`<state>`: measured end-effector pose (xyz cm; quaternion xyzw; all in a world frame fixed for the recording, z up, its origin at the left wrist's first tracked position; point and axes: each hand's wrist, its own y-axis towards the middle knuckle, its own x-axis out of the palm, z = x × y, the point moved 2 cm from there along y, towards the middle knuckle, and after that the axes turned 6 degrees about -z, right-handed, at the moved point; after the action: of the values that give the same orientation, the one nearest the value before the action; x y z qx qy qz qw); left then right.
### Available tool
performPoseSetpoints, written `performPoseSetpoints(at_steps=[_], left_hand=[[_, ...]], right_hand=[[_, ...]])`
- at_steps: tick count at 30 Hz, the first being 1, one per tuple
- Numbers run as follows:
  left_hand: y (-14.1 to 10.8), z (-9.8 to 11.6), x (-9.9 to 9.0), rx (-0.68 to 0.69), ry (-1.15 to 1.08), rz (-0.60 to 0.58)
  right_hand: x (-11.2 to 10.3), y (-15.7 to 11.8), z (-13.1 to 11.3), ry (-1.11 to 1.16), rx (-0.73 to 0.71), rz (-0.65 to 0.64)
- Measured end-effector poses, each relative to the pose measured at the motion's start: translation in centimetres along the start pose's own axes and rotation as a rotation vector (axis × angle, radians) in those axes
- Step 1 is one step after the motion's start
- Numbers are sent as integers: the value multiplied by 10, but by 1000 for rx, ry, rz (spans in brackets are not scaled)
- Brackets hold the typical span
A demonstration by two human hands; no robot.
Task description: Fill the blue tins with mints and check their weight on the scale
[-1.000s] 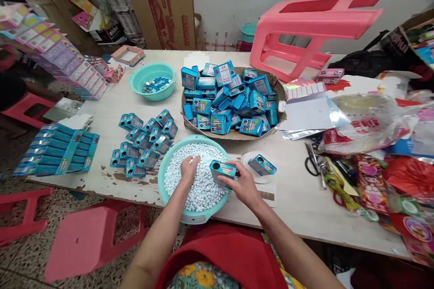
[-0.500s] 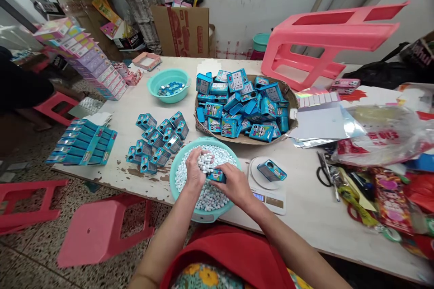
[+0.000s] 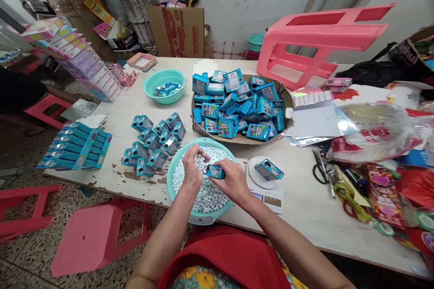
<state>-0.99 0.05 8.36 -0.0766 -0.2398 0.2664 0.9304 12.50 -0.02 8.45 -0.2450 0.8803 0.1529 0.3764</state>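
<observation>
My right hand grips a small blue candy box on its side, its end turned toward my other hand. Cupped around a heap of white candies, my left hand is right beside the box's end. Both hands are over a teal basin filled with white candies. To the right, another blue box with a round hole in its top rests on a white kitchen scale.
Several blue boxes stand left of the basin. Behind is a cardboard tray heaped with blue boxes. A second teal basin holds small round pieces. Scissors lie at right; a pink stool rests on the table.
The box in my right hand has turned so its printed side shows more, and its end is now close against my left hand's candies. The camera view has shifted slightly.
</observation>
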Motion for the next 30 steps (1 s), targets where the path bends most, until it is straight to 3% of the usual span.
performPoseSetpoints(at_steps=[4,18,23,30], left_hand=[[0,0,3,78,-23,-59],[0,6,8,181,6,-25],[-1,4,12,89,-47,-34],[0,3,18,94,-61,-79]], right_hand=[[-2,4,2,21,2,-12],[-5,6,-2,175,48,62],[-6,8,2,185,72,61],[-7,10,4,194,69,43]])
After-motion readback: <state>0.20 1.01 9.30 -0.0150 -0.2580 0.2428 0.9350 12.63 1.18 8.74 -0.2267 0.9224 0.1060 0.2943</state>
